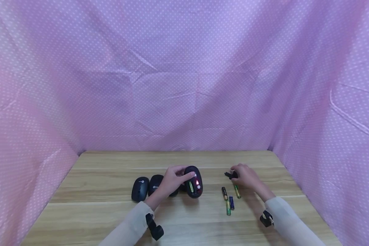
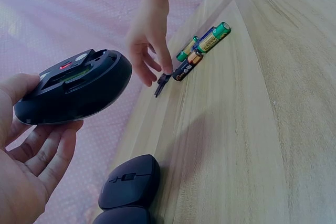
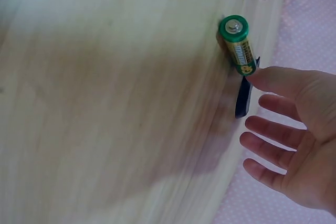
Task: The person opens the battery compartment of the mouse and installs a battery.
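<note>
My left hand [image 1: 172, 181] holds a black computer mouse [image 1: 196, 194] above the table, its underside turned up. The mouse's battery compartment lies uncovered, with a green-and-gold battery [image 1: 191, 187] inside, and a red light glows on the underside. At the right my right hand [image 1: 245, 175] hovers low over small black pieces [image 1: 229, 175] that look like battery covers. Its fingers are loosely bent and spread, the thumb closest to the pieces [image 3: 243, 98]. Just nearer than that hand lies a green-and-gold battery [image 1: 237, 191]; whether the fingertips touch a cover, I cannot tell.
More batteries lie beside it: a black one [image 1: 224, 193], a blue one [image 1: 231, 202] and another green-and-gold one [image 1: 228, 207]. On the left several black mice stand in a row, among them the leftmost mouse [image 1: 140, 189]. Pink dotted cloth [image 1: 184, 102] hangs around the wooden table [image 1: 95, 218].
</note>
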A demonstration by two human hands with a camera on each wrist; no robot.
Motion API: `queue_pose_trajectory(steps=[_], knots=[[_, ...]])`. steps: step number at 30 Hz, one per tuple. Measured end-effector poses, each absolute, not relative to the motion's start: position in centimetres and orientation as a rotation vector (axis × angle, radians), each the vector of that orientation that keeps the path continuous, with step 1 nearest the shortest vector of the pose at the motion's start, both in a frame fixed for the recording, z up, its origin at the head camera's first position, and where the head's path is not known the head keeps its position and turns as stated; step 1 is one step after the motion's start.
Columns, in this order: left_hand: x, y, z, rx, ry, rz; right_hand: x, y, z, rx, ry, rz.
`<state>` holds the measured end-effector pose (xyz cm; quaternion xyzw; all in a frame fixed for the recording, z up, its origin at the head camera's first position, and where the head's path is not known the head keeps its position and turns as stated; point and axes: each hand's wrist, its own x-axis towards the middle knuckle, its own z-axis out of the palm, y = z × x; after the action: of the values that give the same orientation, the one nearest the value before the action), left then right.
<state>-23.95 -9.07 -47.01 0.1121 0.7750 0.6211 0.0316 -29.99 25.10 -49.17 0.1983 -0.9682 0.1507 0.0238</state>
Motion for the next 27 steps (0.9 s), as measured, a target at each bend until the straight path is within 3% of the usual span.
queue_pose_trajectory(steps=[27], knots=[[-24.36,-9.29,-46.57,0.320,2.362,1.900,-29.84,24.49,-49.24,0.538,-3.053,0.491]])
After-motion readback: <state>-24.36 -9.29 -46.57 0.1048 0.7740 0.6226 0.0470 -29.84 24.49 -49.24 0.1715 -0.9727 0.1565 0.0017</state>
